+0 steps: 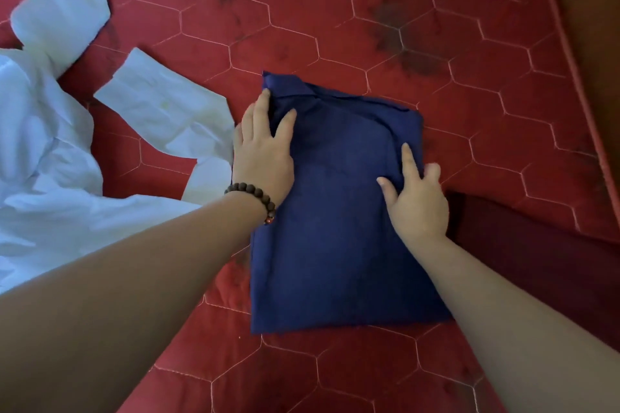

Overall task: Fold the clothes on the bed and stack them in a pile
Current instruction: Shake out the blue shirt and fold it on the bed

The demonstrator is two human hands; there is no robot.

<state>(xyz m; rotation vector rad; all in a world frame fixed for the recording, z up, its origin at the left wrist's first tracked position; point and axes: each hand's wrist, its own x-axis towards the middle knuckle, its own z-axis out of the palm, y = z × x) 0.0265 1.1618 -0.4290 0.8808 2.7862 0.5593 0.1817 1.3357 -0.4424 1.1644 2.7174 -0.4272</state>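
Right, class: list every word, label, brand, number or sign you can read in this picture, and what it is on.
None: no readable text shows on the blue garment, the white shirt, the red mattress or the bead bracelet.

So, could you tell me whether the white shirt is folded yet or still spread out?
Still unfolded: the white shirt lies rumpled on the red mattress, its sleeves splayed apart, left of the folded blue garment.

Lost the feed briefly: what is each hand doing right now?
Left hand: open, flat on the blue garment.
Right hand: open, pressing its right edge.
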